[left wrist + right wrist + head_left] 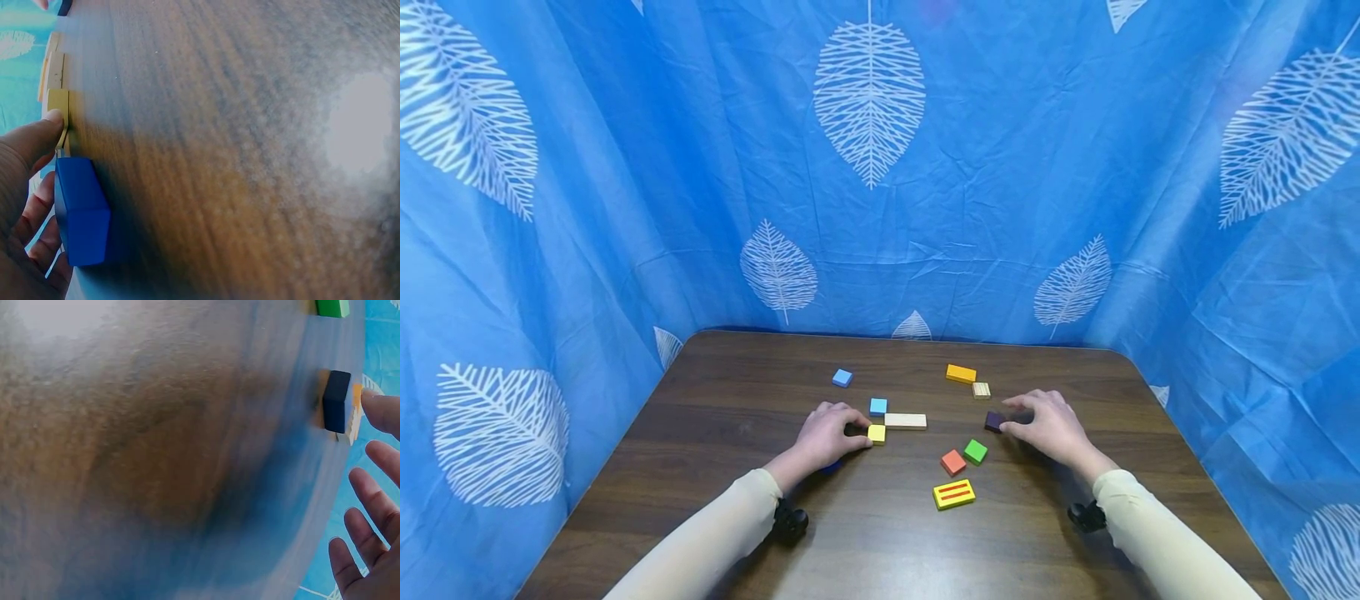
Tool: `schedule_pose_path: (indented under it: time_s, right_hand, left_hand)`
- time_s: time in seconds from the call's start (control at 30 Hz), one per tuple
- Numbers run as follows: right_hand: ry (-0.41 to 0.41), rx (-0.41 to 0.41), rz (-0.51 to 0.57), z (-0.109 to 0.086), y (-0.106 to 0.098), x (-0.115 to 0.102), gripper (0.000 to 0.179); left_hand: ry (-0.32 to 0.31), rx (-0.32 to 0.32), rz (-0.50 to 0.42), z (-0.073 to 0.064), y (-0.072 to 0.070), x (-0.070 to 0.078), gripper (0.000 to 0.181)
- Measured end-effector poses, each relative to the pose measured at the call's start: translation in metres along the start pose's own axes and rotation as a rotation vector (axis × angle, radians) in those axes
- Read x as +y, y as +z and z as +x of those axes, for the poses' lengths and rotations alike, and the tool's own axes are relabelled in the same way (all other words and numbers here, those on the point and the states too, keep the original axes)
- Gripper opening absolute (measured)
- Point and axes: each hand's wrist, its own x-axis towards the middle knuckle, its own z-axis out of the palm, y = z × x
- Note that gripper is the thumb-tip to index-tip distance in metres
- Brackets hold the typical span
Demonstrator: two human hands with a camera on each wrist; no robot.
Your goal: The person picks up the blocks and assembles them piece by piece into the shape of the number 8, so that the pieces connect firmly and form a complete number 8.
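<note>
Between thumb and fingertips my left hand [831, 433] pinches a small yellow block [877, 434], which sits at the left end of a long pale wooden block [906, 422]. A light blue block [878, 407] is just behind them. Under the left hand lies a dark blue block [84, 212], mostly hidden in the head view. My right hand [1049, 426] reaches toward a dark, nearly black block [993, 422]. In the right wrist view its fingers [370, 487] are spread, and the thumb is close beside that black block without gripping it.
Nearer the front lie a red block [953, 462], a green block [975, 452] and a yellow block with red stripes [954, 494]. Farther back are an orange block [961, 373], a small striped wooden block [981, 390] and another blue block [842, 378]. Blue curtains [880, 250] surround the brown table [737, 367].
</note>
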Motion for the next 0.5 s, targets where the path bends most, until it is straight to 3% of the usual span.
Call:
schedule_pose_path:
  time_s: [0.23,0.5]
  right_hand:
    - [0.039,-0.006,0.029,-0.004,0.007,0.001,0.049]
    - [0.115,-0.011,0.145,-0.008,0.015,0.007,0.05]
  left_hand:
    - [0.001,-0.002,-0.006,0.001,0.0,0.0,0.027]
    - [0.0,-0.003,-0.014,-0.001,-0.001,0.001,0.027]
